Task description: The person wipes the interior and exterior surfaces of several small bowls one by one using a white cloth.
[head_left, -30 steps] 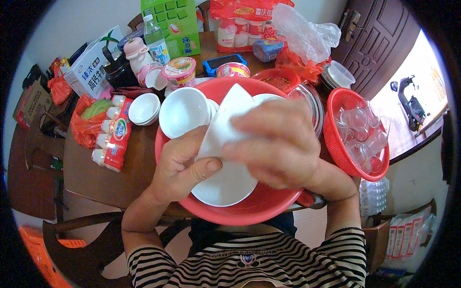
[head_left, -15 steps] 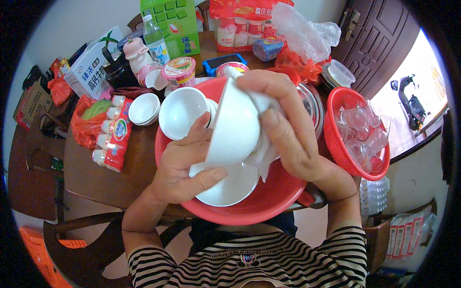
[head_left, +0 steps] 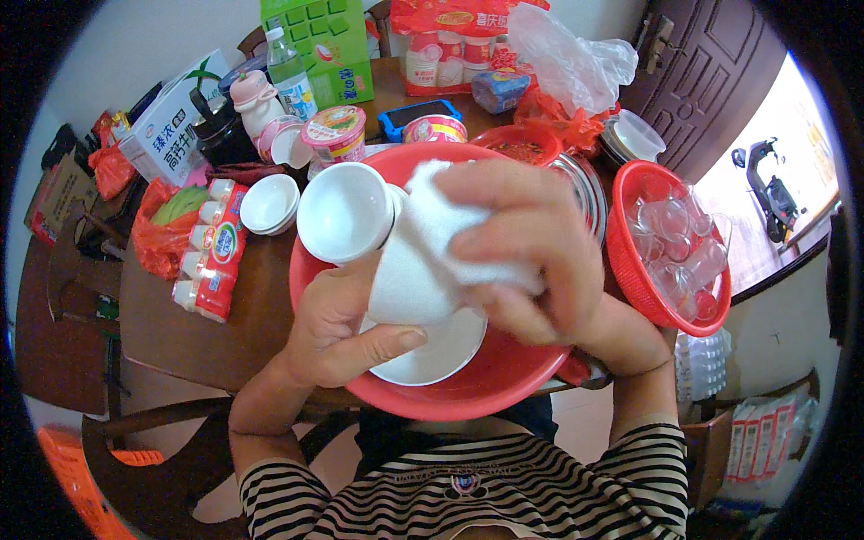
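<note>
My left hand point(head_left: 346, 328) grips the lower rim of a white bowl point(head_left: 409, 283), thumb in front and fingers behind, holding it tilted above a red basin point(head_left: 504, 378). My right hand point(head_left: 531, 243), a little blurred, has its fingers bent around a white cloth point(head_left: 441, 216) pressed against the bowl's outside. The cloth covers much of the bowl's upper part. Under my hands, a larger white bowl point(head_left: 436, 351) lies in the basin. At the basin's left side rest stacked small white bowls point(head_left: 344, 214), mouths facing me.
Right of the basin stands a red basket point(head_left: 666, 306) of clear glass cups. Small white bowls point(head_left: 268, 203) and a pack of small bottles point(head_left: 211, 252) sit at left. Behind are instant-noodle tubs point(head_left: 335, 132), a blue-cased phone point(head_left: 418, 117) and a green box point(head_left: 319, 49).
My right hand has shifted the cloth from the bowl's far rim and side onto its outer face. The bowl has turned and lowered slightly in my left hand.
</note>
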A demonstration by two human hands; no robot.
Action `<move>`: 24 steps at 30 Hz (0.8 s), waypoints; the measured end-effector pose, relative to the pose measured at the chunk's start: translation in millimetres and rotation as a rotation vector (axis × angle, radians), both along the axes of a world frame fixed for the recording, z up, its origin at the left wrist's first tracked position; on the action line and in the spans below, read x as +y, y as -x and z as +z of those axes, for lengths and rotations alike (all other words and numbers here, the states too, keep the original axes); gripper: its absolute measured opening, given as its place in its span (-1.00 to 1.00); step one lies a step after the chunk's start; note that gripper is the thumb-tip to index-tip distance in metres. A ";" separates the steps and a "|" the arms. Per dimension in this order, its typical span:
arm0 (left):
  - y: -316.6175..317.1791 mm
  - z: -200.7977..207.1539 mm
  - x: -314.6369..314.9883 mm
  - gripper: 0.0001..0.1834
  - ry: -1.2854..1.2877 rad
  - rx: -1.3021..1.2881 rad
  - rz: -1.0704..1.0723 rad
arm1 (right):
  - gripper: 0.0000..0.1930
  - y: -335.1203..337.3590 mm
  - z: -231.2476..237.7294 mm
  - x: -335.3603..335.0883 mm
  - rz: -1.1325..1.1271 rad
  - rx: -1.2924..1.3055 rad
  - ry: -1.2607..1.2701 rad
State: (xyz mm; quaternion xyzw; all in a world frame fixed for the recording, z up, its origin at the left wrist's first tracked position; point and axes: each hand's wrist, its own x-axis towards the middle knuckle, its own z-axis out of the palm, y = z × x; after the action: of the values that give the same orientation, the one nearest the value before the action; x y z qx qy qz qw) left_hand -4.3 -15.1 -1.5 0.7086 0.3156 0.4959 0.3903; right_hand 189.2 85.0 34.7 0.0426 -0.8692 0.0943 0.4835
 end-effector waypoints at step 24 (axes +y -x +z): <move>-1.8 0.6 3.0 -0.61 -0.007 -0.026 0.070 | -0.84 -1.2 -1.4 10.5 0.007 0.092 0.197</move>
State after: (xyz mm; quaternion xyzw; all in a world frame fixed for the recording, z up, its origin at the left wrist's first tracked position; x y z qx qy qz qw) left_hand -2.5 -12.1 -0.9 0.6919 0.3333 0.5196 0.3744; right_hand 190.4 95.5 33.3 0.0020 -0.8326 0.1787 0.5243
